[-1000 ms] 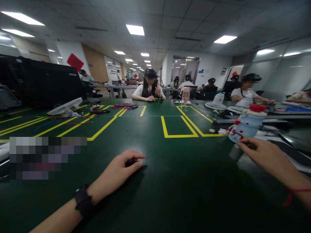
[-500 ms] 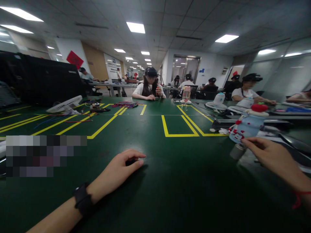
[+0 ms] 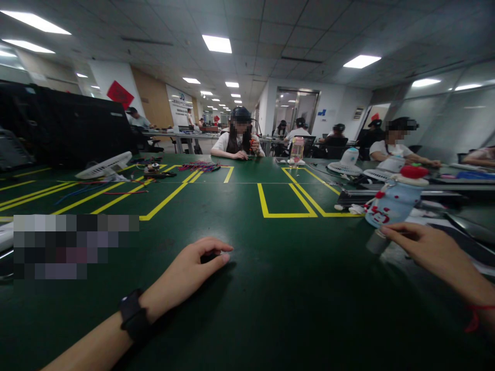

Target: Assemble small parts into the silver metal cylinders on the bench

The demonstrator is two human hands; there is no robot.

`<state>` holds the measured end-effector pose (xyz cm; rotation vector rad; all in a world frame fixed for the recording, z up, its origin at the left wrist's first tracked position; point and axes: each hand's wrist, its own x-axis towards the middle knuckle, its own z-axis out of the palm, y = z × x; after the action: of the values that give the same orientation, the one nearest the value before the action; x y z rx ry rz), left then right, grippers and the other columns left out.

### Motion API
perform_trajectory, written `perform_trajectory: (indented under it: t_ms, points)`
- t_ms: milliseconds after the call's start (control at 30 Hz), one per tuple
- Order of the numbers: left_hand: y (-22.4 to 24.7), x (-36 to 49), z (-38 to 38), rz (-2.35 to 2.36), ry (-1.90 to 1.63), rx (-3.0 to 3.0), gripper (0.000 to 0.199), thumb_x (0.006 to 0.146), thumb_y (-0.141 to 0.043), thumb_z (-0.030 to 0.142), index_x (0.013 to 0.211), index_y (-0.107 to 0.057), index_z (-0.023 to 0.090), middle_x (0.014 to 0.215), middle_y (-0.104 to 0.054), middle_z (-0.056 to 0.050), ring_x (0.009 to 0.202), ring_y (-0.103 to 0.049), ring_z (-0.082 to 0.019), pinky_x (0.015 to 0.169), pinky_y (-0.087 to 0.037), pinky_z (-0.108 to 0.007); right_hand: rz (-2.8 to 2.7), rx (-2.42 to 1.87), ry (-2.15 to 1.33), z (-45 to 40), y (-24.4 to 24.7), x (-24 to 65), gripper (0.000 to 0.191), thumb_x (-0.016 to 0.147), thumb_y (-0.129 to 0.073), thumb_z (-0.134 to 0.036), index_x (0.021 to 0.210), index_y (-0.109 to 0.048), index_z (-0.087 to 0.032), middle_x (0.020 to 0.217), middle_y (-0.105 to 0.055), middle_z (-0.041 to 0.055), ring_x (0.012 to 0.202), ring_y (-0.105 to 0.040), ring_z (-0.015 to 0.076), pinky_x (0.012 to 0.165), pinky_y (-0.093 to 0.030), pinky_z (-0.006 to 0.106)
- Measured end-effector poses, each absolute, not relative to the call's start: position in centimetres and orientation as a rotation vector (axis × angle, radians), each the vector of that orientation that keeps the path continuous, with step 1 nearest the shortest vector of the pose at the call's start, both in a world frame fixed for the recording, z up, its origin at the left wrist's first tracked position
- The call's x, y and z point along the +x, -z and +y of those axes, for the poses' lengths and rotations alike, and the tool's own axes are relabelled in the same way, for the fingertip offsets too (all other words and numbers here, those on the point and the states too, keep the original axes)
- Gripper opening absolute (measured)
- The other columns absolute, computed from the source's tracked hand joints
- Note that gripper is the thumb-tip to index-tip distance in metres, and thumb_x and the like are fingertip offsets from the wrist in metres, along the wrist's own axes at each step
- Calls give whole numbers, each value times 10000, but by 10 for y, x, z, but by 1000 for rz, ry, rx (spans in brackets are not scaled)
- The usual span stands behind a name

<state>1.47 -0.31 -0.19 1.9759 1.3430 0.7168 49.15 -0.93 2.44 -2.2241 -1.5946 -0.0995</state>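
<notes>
Green table (image 3: pixel 263 288), grey cylinder (image 3: pixel 376 243) just beside bottle (image 3: pixel 400 202). Right hand (image 3: pixel 435 252) pinches its top end; left hand (image 3: pixel 185 275) loosely open, nothing visible in it. Cylinder's probably stiff, light, slightly slick; mid-body grip likely steadier.

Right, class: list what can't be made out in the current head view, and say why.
All in the head view:
- Space under the left hand: hidden by its palm.
- Grey cylinder pinched by the right hand: detail blurred.
- Part of the table, left: covered by pixel blocks.
- Right forearm: cut off by the edge.
- Wall sign: lettering too small.
</notes>
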Motion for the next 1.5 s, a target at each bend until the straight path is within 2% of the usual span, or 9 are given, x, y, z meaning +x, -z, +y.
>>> perform_trajectory:
  t_ms: [133,367,533,667,800,900,1067,1300,1500]
  points:
    - [1,16,-3,1337,-718,1989,312,824,-506,469,1023,-646,275,1040,-635,-16,942,-584,-219,834,-446,-352,-1577,-2205,58,-9,-24,494,421,737,-508,-536,1007,-679,-262,911,-679,86,773,-614,249,675,-426,355]
    - [-1,16,-4,1347,-714,1957,308,827,-505,462,1025,-644,270,1024,-638,-18,924,-587,-213,819,-457,-340,-1634,-2201,-7,-16,-12,499,600,681,-572,-590,1181,-592,-261,828,-687,92,730,-634,257,644,-442,360]
    - [-1,18,-5,1345,-718,1996,287,830,-511,447,1002,-649,264,1025,-637,-18,947,-581,-210,851,-450,-342,-1755,-1926,12,-17,-14,434,569,750,-543,-519,1260,-514,-268,955,-676,59,793,-636,219,687,-476,339]
    - [0,20,-5,1341,-724,2030,280,835,-506,444,1003,-650,272,1038,-637,-15,968,-576,-211,864,-448,-340,-2064,-1401,-292,-12,-17,338,495,781,-560,-391,1259,-506,-275,1111,-630,37,913,-615,177,818,-487,334]
    - [-2,22,-5,1355,-702,2058,281,831,-509,442,989,-662,269,1041,-646,-18,977,-577,-223,873,-444,-344,-2188,-1078,-395,-4,-12,273,475,780,-562,-276,1252,-509,-267,1130,-619,38,1007,-575,168,908,-448,354]
    - [-8,29,-3,1402,-693,2008,323,832,-498,458,1033,-649,255,1023,-656,-34,921,-598,-231,820,-468,-349,-2160,-1062,-433,2,0,261,477,785,-551,-251,1259,-493,-266,1146,-602,46,999,-575,163,897,-456,361]
    - [-20,66,6,1334,-891,2125,317,840,-503,432,1059,-642,250,1039,-629,-46,925,-580,-224,802,-468,-360,-2023,-1129,-581,4,17,266,690,702,-668,-309,1320,-368,-239,1177,-575,65,1042,-558,182,924,-441,381]
    - [-23,81,16,1294,-1076,2129,250,837,-532,404,905,-713,245,1007,-604,-38,953,-560,-205,847,-442,-345,-2016,-1097,-615,4,11,265,404,721,-624,-204,1109,-518,-229,1059,-608,25,953,-575,151,854,-465,324]
    - [2,66,14,1388,-766,2251,216,804,-565,436,924,-724,354,1142,-603,-14,1053,-494,-278,912,-366,-458,-1995,-1108,-554,1,12,268,445,693,-611,-180,1123,-509,-224,1055,-602,33,941,-574,153,836,-473,318]
